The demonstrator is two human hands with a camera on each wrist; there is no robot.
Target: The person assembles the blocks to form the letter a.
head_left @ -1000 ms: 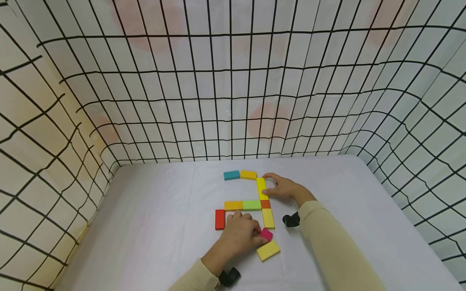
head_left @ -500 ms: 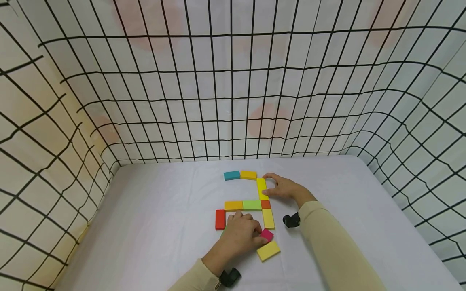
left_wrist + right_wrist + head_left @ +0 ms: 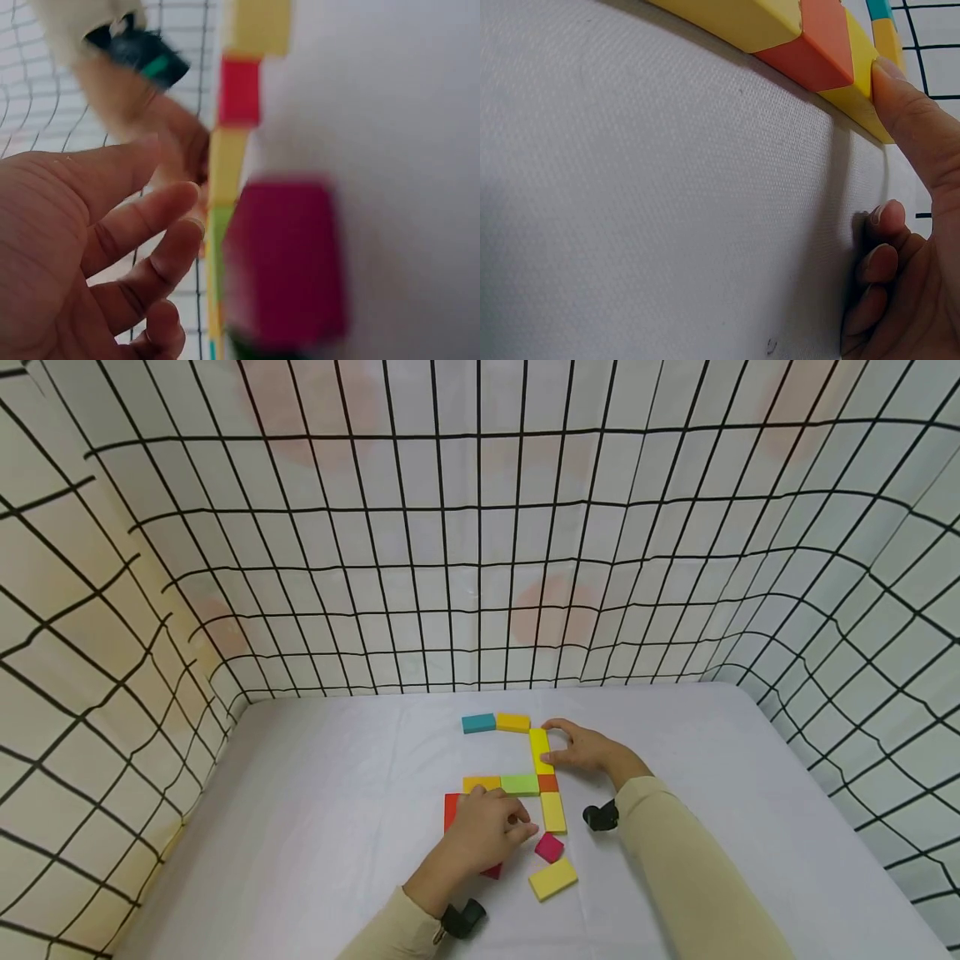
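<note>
Several coloured blocks lie in a bent line on the white table. My right hand (image 3: 588,750) holds a yellow block (image 3: 539,743) by thumb and index finger; in the right wrist view the thumb (image 3: 907,112) presses its side. An orange-red block (image 3: 548,783) adjoins it, then a pale yellow block (image 3: 553,812). My left hand (image 3: 483,828) hovers left of a pink block (image 3: 549,847), with loosely bent fingers and nothing between them. Beneath this hand a red block (image 3: 451,810) and a dark magenta block (image 3: 492,871) are partly covered.
A teal block (image 3: 478,723) and an orange-yellow block (image 3: 513,722) lie at the far end. An orange block (image 3: 480,783) and a green block (image 3: 520,785) form a middle row. Another pale yellow block (image 3: 553,880) lies nearest me. Black wire mesh (image 3: 480,564) surrounds the table.
My left hand has let go of the pink block and shifted slightly left and up, uncovering part of the dark magenta block. The right hand stays at the yellow block.
</note>
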